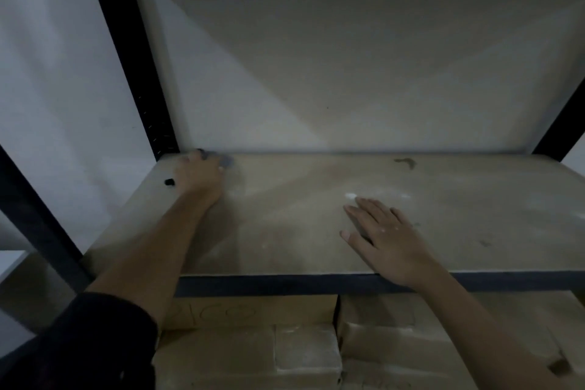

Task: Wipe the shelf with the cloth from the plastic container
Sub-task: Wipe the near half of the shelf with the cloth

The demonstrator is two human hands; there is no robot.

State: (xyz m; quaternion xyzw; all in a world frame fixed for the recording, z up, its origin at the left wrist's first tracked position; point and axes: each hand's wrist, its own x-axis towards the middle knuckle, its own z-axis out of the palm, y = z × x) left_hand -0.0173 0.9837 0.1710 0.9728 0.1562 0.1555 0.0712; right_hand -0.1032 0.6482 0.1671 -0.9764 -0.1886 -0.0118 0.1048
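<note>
Head view: wiping step. The left hand apparently grips the blurred cloth at the shelf's 10 o'clock corner. The right hand rests flat at 5 o'clock, fingers slightly spread. The next move calls for a sweep toward 3 o'clock.

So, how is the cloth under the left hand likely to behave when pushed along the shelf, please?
The cloth looks soft and bunched beyond the left hand, so probably floppy and light. On the dusty shelf it should slide easily, though it may fold over.
</note>
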